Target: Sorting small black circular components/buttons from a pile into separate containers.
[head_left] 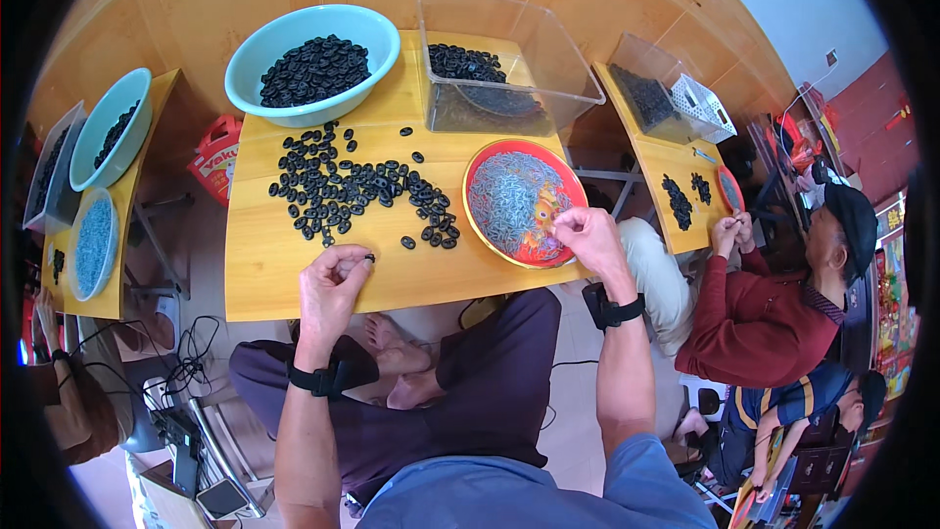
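A small black piece [369,258] is clamped between thumb and finger of the left hand [331,284], over the near part of the yellow table [257,279]. The fingertips of the right hand [592,237] are drawn together above the grey slivers [504,198] in a red bowl [501,148]; whether anything is pinched there cannot be told. Loose black pieces [338,186] are spread beyond the left hand.
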